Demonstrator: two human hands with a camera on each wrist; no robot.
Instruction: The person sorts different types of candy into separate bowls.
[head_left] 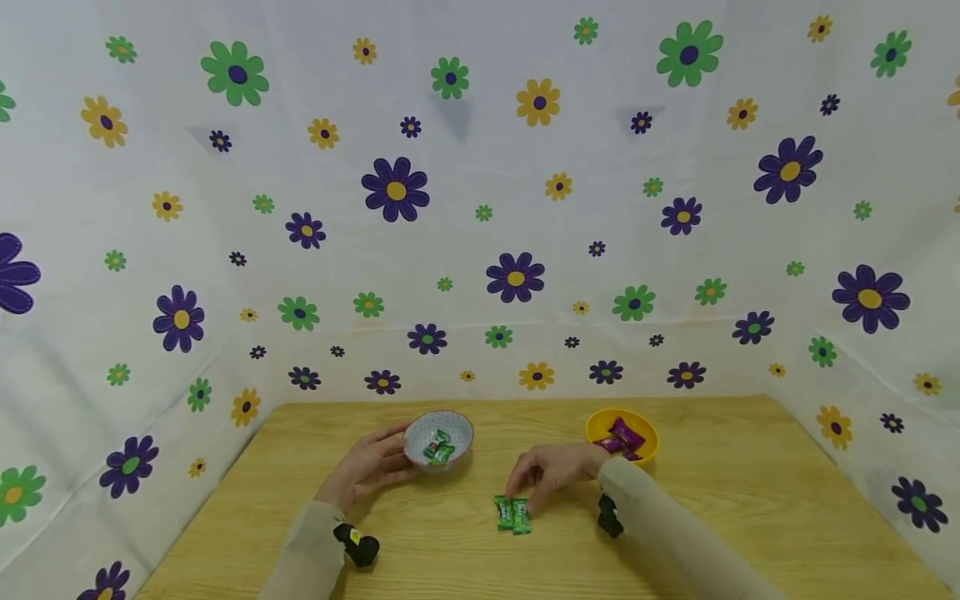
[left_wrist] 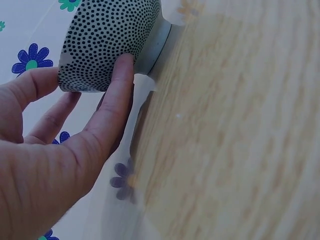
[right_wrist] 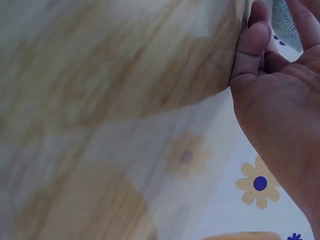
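My left hand [head_left: 371, 467] holds the side of a small bowl [head_left: 457, 460] with a speckled inside and a reddish rim. Several green-wrapped candies [head_left: 441, 454] lie in it. In the left wrist view, the thumb lies along the dotted outer wall [left_wrist: 107, 40] and other fingers reach its rim. Two more green-wrapped candies [head_left: 521, 521] lie side by side on the table, under my right hand [head_left: 555, 468]. Its thumb and forefinger pinch the right one at its far end. In the right wrist view, the hand [right_wrist: 280, 90] has curled fingers, and those candies are hidden.
A yellow bowl [head_left: 651, 442] with several purple-wrapped candies [head_left: 626, 435] stands behind my right wrist. The wooden table [head_left: 720, 492] meets a white flower-print cloth [head_left: 465, 242] at its back and sides. A dark wrist device [head_left: 358, 546] sits on each arm.
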